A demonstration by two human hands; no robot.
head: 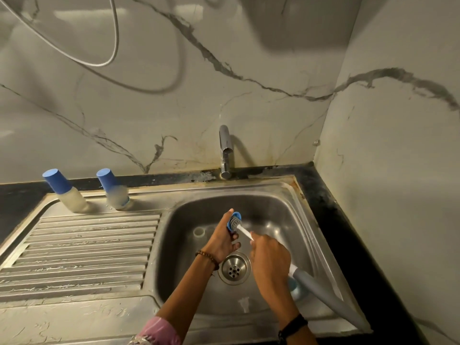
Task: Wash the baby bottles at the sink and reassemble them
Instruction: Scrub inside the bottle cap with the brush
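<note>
Over the steel sink basin (273, 210), my left hand (221, 241) grips a small blue bottle ring (236, 216). The grey head of a bottle brush (235, 223) is pushed into that ring. My right hand (270, 260) grips the brush's white shaft, and its long grey handle (321, 295) runs down to the right. A clear teat or small ring (199, 232) lies on the basin floor to the left. Two baby bottles with blue caps, one (65, 192) left of the other (113, 190), stand on the drainboard's back edge.
The chrome tap (225, 150) stands behind the basin; no water is visible. The drain strainer (234, 268) sits between my wrists. A ribbed steel drainboard (82, 250) spreads to the left. Marble walls close the back and right, with a black counter edge (321, 200) around the sink.
</note>
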